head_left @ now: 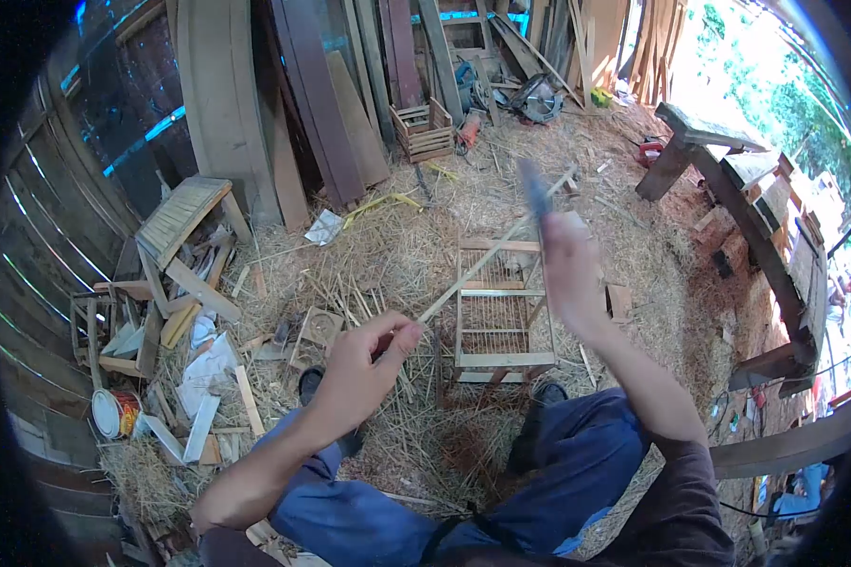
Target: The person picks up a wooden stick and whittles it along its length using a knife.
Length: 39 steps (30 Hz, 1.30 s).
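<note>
My left hand (361,367) is closed, with thumb and forefinger pinching the near end of a long thin wooden strip (473,272). The strip slants up and away to the right, passing behind the knife. My right hand (573,274), smeared by motion, is wrapped round a knife (535,192) whose grey blade points up and away from me. Blade and strip overlap in this view. Below them on the ground, between my feet, stands a slatted wooden cage-like frame (506,360) with thin rods across it. The knife's handle is hidden in my fist.
Shavings and thin sticks cover the floor. A small wooden stool (187,215) stands at left above scrap wood, near a white bucket (110,414). A slatted crate (424,132) and a circular saw (539,98) lie at the back. A heavy workbench (771,236) lines the right.
</note>
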Motion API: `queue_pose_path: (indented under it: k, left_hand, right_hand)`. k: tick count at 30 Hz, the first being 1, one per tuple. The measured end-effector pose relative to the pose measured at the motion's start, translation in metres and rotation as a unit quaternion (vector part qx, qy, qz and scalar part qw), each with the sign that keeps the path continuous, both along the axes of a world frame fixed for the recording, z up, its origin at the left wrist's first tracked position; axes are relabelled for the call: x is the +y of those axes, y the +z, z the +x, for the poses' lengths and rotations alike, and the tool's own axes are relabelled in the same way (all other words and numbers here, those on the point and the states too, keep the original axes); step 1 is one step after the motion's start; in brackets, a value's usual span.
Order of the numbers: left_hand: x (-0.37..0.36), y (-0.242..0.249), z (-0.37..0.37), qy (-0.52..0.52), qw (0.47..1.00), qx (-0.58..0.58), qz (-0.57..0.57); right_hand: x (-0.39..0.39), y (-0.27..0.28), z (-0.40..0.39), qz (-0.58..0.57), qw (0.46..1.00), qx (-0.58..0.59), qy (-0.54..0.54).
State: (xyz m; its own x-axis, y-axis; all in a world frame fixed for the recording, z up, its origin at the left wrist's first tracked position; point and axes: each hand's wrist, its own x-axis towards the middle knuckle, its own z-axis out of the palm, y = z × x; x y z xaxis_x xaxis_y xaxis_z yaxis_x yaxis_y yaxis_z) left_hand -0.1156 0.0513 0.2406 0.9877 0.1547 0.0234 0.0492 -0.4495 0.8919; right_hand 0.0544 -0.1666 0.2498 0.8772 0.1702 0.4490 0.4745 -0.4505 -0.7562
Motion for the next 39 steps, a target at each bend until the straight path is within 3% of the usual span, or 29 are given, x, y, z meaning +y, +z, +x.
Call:
queue_pose_path:
  k: [2,3,6,10,11,15,19,23,26,27,30,31,34,38,39]
  left_hand:
    - [0.000,0.001,0.000,0.008,0.999,0.038,-0.035]
    - [0.000,0.002,0.001,0.005,0.999,0.026,-0.036]
    - [0.001,-0.004,0.004,0.009,0.999,-0.015,-0.030]
    - [-0.001,-0.007,0.006,0.006,0.999,-0.001,-0.049]
    - [0.001,-0.005,0.006,0.007,0.998,0.018,-0.067]
    - [-0.001,-0.002,0.007,-0.004,1.000,0.006,-0.027]
    - [-0.004,-0.003,0.009,-0.012,0.998,0.011,-0.065]
    - [-0.004,-0.008,0.010,-0.020,0.997,-0.017,-0.068]
    - [-0.006,-0.011,0.011,-0.014,0.998,-0.014,-0.052]
    - [-0.006,-0.010,0.011,-0.012,0.998,-0.007,-0.060]
    - [-0.003,-0.005,0.011,-0.006,0.998,0.000,-0.062]
    - [-0.003,-0.005,0.012,-0.006,0.999,-0.003,-0.052]
    - [-0.009,-0.008,0.014,-0.006,0.998,0.001,-0.059]
    - [-0.015,-0.011,0.023,-0.004,0.996,-0.035,-0.087]
    - [-0.016,-0.009,0.023,-0.006,0.996,-0.039,-0.084]
  right_hand:
    - [0.010,-0.012,-0.006,0.008,0.999,0.001,0.042]
    - [0.004,-0.010,0.002,-0.027,0.997,-0.066,0.040]
    - [-0.007,-0.004,0.025,0.041,0.998,-0.048,0.002]
    - [0.012,-0.018,0.001,0.016,0.998,0.013,0.062]
    - [0.005,-0.010,0.003,-0.032,0.997,-0.038,0.060]
    - [-0.004,-0.003,0.014,0.061,0.998,0.015,0.015]
    - [0.009,-0.025,0.002,-0.024,0.996,-0.048,0.067]
    - [-0.014,-0.014,0.029,0.078,0.996,0.044,-0.004]
    - [0.011,-0.029,-0.013,0.020,0.998,-0.016,0.065]
    - [0.011,-0.016,-0.012,-0.022,0.995,0.048,0.080]
    - [-0.002,-0.012,0.020,0.020,1.000,0.017,-0.002]
    - [-0.011,-0.010,0.026,0.073,0.995,0.067,0.028]
    - [0.010,-0.032,-0.008,0.006,0.995,-0.081,0.065]
    - [0.030,-0.026,-0.023,0.043,0.986,-0.073,0.142]
    - [0.025,-0.020,-0.012,0.029,0.993,-0.063,0.093]
